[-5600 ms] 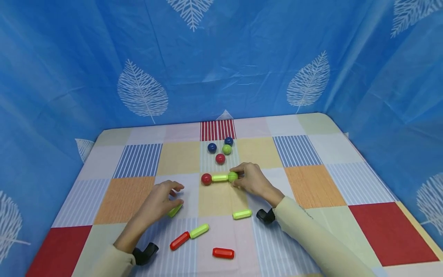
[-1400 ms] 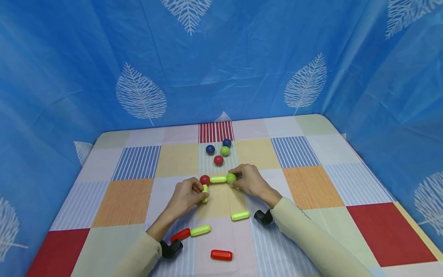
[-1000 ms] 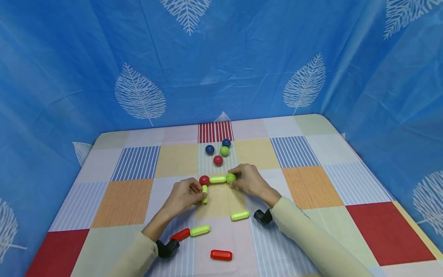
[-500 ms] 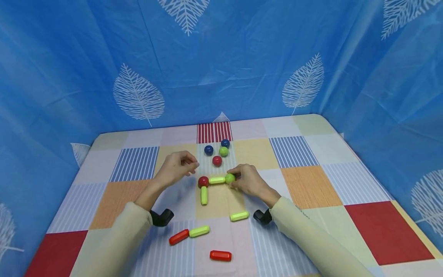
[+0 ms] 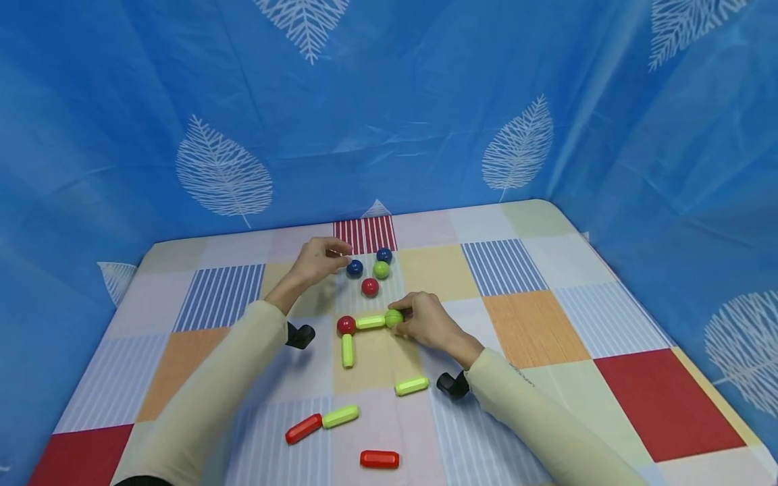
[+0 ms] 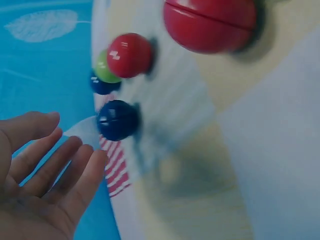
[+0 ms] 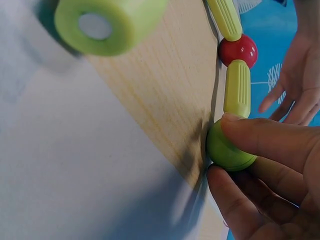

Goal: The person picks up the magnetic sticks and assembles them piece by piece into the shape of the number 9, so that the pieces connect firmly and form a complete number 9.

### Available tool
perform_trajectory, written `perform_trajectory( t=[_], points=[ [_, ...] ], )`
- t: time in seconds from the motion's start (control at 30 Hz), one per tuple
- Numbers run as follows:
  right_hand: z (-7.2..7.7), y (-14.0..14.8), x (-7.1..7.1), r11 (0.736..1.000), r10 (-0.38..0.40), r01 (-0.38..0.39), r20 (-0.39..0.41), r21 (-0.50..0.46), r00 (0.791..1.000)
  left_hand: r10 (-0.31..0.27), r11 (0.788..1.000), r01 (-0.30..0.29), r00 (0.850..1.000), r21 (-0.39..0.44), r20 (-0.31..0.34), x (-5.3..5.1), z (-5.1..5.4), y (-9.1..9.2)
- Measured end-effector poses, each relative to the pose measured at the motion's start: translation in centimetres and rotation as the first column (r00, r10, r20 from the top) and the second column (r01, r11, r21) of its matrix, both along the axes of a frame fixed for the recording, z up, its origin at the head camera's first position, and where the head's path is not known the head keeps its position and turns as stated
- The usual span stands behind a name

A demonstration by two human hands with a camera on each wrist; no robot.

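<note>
Right hand pinches green ball; left hand, fingers apart, near blue ball.

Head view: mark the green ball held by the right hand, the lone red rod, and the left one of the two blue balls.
Held green ball [image 5: 392, 318]: head view, middle of its exposed surface.
Lone red rod [image 5: 379, 460]: head view, midway along its length.
Left blue ball [image 5: 355, 270]: head view, middle of its visible face.

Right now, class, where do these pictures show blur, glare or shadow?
Head view: pale sheen on the blue curtain; left wrist view: soft overall, white glints on the far red ball; right wrist view: nearest green stick blurred, dark shadow on the cloth beside the right hand.
</note>
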State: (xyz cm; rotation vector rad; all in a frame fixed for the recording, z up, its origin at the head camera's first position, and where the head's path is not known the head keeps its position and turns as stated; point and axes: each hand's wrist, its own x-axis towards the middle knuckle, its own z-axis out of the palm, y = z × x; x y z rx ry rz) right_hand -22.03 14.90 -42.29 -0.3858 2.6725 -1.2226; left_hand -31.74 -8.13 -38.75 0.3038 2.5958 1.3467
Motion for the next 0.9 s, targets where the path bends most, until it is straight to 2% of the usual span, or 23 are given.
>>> perform_trajectory(
  t=[0.13, 0.43, 0.6, 0.9],
  points=[
    [-0.1, 0.0, 0.0, 1.000, 0.005, -0.005, -0.015, 0.004, 1.000, 0.003, 0.997, -0.005, 1.000, -0.071, -0.030, -0.5, -0.9, 0.4],
    [-0.1, 0.0, 0.0, 1.000, 0.007, -0.007, -0.006, 0.004, 1.000, -0.034, 0.985, 0.039, 0.999, -0.169, 0.033, -0.8, -1.9, 1.2],
    [0.0, -0.1, 0.0, 1.000, 0.003, -0.003, 0.001, 0.006, 1.000, -0.039, 0.980, 0.046, 0.998, -0.195, 0.039, -1.0, -2.1, 1.5],
    [0.1, 0.0, 0.1, 1.000, -0.003, 0.003, 0.008, 0.010, 1.000, -0.036, 0.981, 0.040, 0.999, -0.190, 0.024, -1.2, -2.4, 1.8]
  ],
)
